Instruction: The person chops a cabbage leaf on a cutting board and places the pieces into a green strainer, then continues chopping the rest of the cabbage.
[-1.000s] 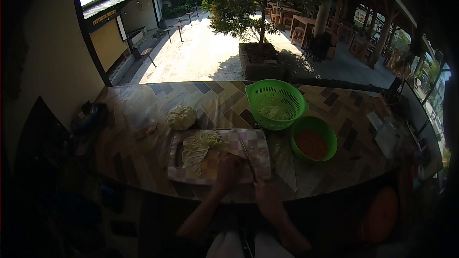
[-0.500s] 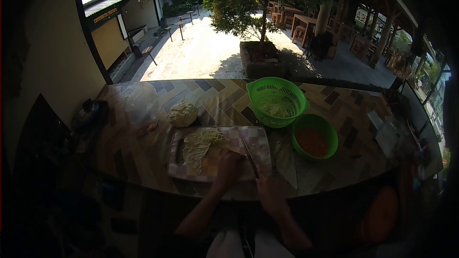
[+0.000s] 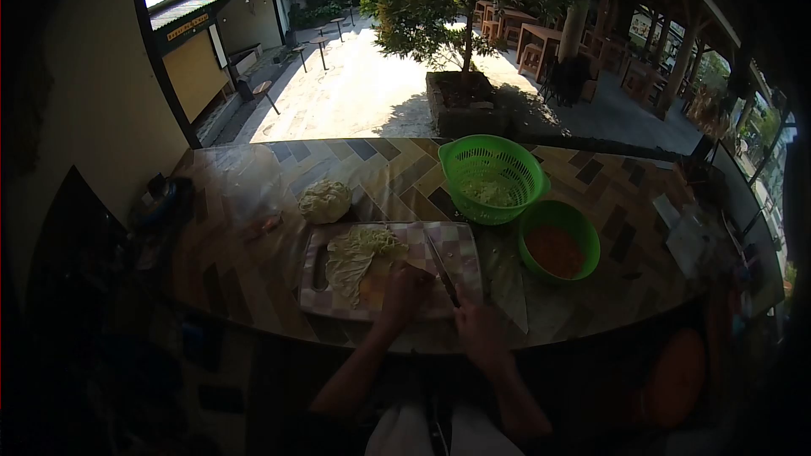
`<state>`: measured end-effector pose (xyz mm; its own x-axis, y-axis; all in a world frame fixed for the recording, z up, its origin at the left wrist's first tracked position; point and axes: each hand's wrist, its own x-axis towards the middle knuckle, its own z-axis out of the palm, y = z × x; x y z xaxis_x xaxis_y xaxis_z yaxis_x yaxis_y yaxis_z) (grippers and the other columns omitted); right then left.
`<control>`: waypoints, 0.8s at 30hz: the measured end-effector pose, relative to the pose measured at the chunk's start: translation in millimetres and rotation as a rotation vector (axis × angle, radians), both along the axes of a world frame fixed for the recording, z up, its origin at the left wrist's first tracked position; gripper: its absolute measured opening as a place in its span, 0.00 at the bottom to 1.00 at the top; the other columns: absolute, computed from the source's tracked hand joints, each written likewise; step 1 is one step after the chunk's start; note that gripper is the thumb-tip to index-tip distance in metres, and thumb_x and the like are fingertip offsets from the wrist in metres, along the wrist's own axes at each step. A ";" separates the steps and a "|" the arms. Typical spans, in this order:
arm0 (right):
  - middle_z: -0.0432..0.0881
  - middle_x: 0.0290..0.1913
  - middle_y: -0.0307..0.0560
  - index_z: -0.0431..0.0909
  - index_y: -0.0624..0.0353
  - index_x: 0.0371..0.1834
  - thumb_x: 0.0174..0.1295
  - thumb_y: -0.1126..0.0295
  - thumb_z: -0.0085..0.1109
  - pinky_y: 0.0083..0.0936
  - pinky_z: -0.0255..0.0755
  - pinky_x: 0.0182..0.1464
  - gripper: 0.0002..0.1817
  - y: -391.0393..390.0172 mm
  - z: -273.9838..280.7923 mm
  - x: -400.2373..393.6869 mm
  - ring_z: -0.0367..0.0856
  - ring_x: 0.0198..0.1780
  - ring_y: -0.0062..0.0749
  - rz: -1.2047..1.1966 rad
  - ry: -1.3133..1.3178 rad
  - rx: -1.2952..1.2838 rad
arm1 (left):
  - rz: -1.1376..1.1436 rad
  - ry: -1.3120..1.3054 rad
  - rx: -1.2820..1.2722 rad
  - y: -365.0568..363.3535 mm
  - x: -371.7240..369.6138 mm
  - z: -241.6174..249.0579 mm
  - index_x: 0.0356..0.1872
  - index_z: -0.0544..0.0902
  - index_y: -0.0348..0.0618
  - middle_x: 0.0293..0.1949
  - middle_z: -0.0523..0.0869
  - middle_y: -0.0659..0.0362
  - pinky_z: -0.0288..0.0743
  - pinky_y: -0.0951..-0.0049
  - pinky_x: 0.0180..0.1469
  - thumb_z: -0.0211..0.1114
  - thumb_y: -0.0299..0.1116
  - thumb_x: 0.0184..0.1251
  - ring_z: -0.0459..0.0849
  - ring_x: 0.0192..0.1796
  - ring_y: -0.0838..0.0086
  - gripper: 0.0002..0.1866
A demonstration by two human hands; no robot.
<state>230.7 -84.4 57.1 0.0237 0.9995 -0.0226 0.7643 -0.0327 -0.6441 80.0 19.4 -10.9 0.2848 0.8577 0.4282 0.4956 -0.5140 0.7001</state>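
Observation:
My right hand [image 3: 477, 325] grips the handle of a knife [image 3: 442, 267], its blade slanting up and left over a pink-and-white checked cutting board [image 3: 463, 263]. Beside the blade, my left hand [image 3: 407, 291] is closed with its fingers bent; whatever they hold is hidden in shadow. A pale, crinkled cabbage leaf [image 3: 348, 263] lies on the board just left of that hand. Behind the board's left part rests a head of cabbage [image 3: 324, 202]. Small pale bits lie near the blade.
A green colander [image 3: 487, 214] with shredded cabbage stands behind the board. To its front right is a green bowl [image 3: 592, 245] holding something orange. A clear plastic bag [image 3: 245, 177] lies at the back left of the patterned table [image 3: 228, 274]. Plastic packaging [image 3: 688, 241] lies far right.
The view has shifted very slightly. The knife's handle end and my right hand have moved a little; my left hand stays beside the blade.

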 end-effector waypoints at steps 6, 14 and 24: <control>0.81 0.29 0.66 0.60 0.60 0.72 0.69 0.71 0.47 0.51 0.75 0.38 0.27 -20.1 -31.2 -26.3 0.82 0.35 0.62 -0.075 -0.144 -0.012 | -0.037 -0.067 0.006 -0.3 -1.9 4.5 0.31 0.87 0.36 0.31 0.85 0.48 0.72 0.57 0.48 0.68 0.28 0.54 0.80 0.42 0.53 0.06; 0.80 0.30 0.68 0.60 0.61 0.72 0.69 0.71 0.46 0.51 0.75 0.38 0.27 6.7 -10.1 -9.4 0.82 0.37 0.63 -0.004 -0.043 -0.006 | -0.057 0.033 0.013 5.0 -6.6 -6.1 0.32 0.88 0.37 0.33 0.86 0.48 0.72 0.56 0.49 0.66 0.29 0.55 0.80 0.43 0.51 0.07; 0.82 0.30 0.66 0.56 0.62 0.74 0.67 0.74 0.47 0.49 0.76 0.37 0.31 -3.9 -42.2 -29.4 0.83 0.35 0.58 -0.027 -0.193 -0.024 | -0.075 -0.003 0.041 2.5 -6.3 -6.7 0.34 0.88 0.36 0.34 0.87 0.49 0.72 0.58 0.51 0.66 0.29 0.56 0.80 0.45 0.55 0.08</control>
